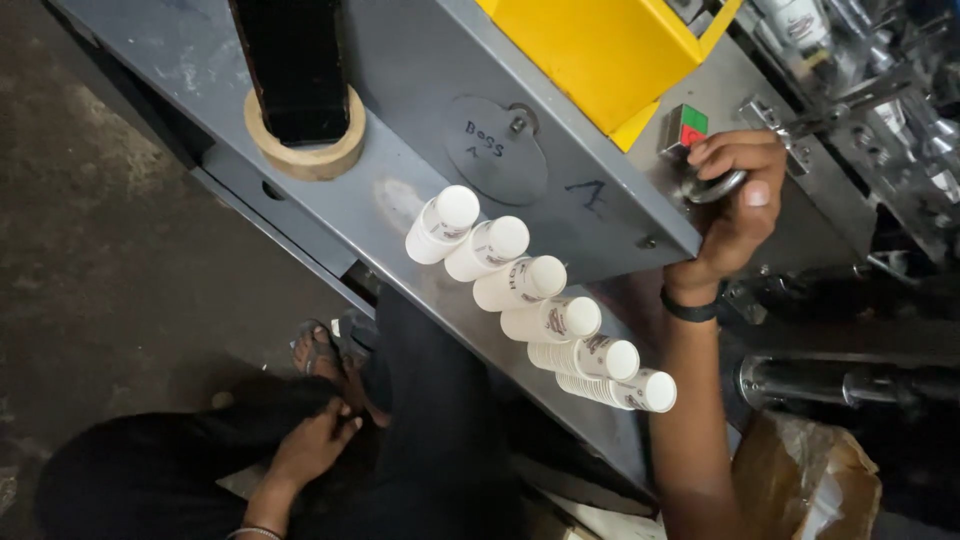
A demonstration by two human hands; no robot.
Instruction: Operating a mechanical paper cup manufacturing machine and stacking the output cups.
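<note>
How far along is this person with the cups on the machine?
Done: six stacks of white paper cups stand in a row on the grey machine top. In hand: the right hand grips a metal knob; the left hand rests low. What remains isn't visible.

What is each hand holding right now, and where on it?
Right hand grips a metal ring handle on the grey machine. Left hand rests on the knee, holding nothing.

white cup stacks [540,300], grey machine panel [420,60], yellow cover [600,50].
</note>
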